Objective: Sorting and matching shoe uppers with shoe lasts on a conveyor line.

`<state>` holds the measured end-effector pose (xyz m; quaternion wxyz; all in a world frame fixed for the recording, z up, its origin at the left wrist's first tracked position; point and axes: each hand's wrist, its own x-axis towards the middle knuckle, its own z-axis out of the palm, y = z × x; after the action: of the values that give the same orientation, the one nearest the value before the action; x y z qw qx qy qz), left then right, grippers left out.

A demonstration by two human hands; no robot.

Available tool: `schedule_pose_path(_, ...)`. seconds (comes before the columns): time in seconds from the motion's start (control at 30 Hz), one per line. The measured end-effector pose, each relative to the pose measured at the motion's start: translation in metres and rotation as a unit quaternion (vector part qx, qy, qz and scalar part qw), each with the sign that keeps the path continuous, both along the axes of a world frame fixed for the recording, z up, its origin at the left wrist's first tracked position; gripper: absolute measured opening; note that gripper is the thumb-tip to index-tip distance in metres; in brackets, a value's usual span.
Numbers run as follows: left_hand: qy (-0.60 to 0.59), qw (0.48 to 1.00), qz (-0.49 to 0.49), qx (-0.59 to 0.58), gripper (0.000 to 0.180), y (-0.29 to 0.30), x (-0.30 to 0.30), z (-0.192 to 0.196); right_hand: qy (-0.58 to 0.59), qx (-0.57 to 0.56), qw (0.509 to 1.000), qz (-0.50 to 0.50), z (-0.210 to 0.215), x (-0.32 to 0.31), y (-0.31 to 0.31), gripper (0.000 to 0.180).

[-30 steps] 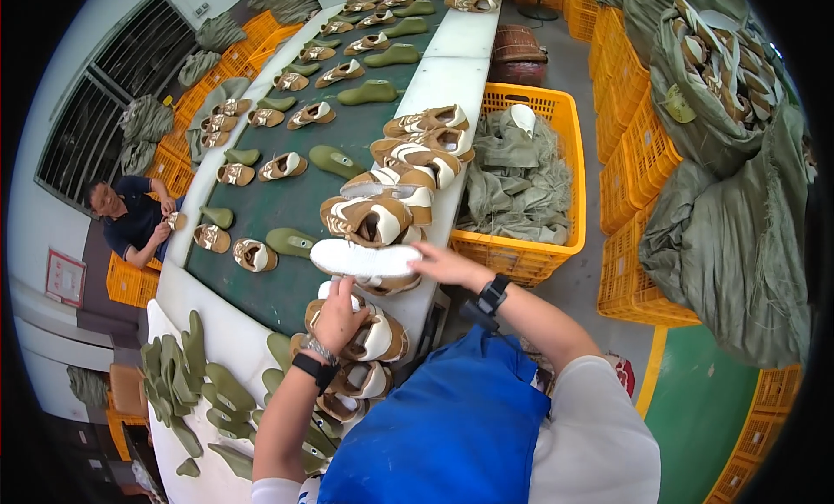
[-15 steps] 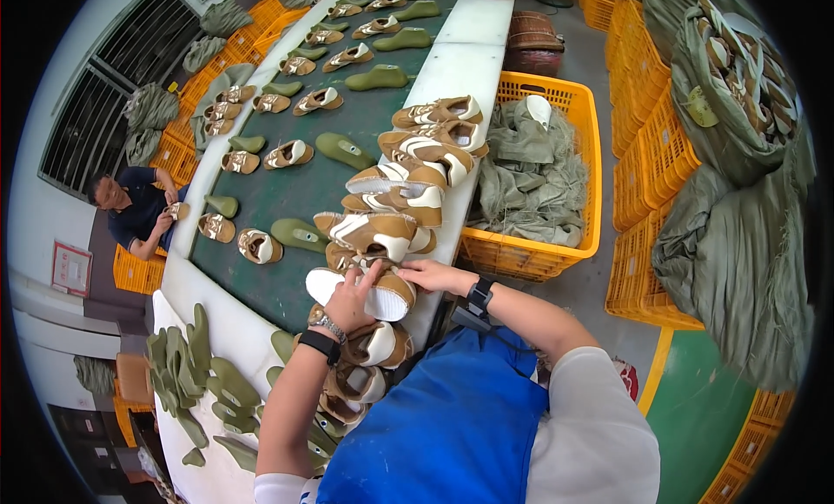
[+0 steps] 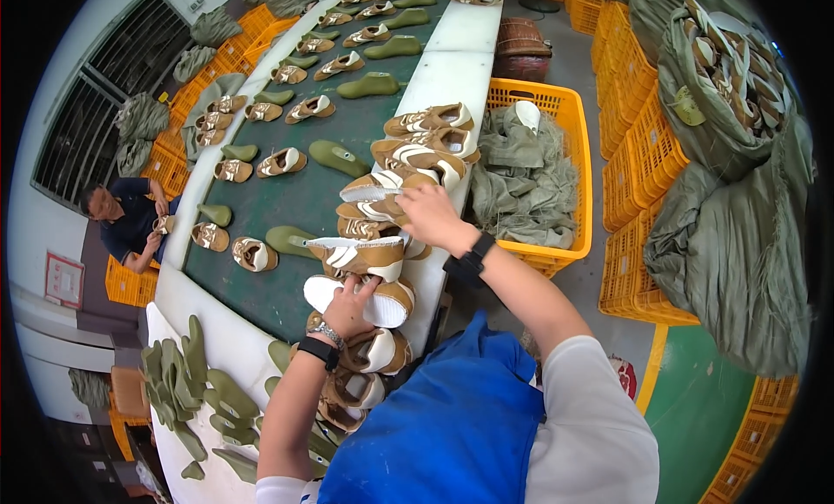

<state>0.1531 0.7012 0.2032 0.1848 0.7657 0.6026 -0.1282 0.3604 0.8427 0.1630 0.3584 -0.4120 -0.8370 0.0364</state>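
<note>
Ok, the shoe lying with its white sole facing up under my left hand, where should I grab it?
Grip the upturned shoe across its narrow middle, coming from above: the flat sole faces up and is clear there, while your left hand already rests on that end.

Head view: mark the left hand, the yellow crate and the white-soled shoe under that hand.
left hand (image 3: pixel 347 306), head view, on the back of the hand.
yellow crate (image 3: pixel 580 169), head view, on its right wall.
white-soled shoe (image 3: pixel 389 306), head view, on the white sole's right end.
</note>
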Motion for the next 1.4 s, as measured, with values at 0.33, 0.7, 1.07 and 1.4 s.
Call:
schedule_pose_path(0.33,-0.150,0.986,-0.053,-0.042,0.062,0.006,-0.009,0.037,-0.190,-0.155,0.945,0.218,0.006,-0.029,0.017,0.013)
schedule_pose_path(0.7,-0.080,0.987,-0.075,0.116,0.055,0.078,-0.030,-0.041,-0.148,-0.174,0.915,0.332,0.014,-0.001,0.006,0.015)
schedule_pose_path(1.07,-0.126,0.990,0.004,0.060,0.055,0.078,0.000,-0.011,-0.006,-0.279,0.960,-0.023,-0.007,0.050,0.152,0.039)
schedule_pose_path(1.4,-0.144,0.986,0.023,0.084,0.056,0.077,0.003,-0.011,-0.125,-0.390,0.887,0.214,-0.011,0.022,0.141,0.080)
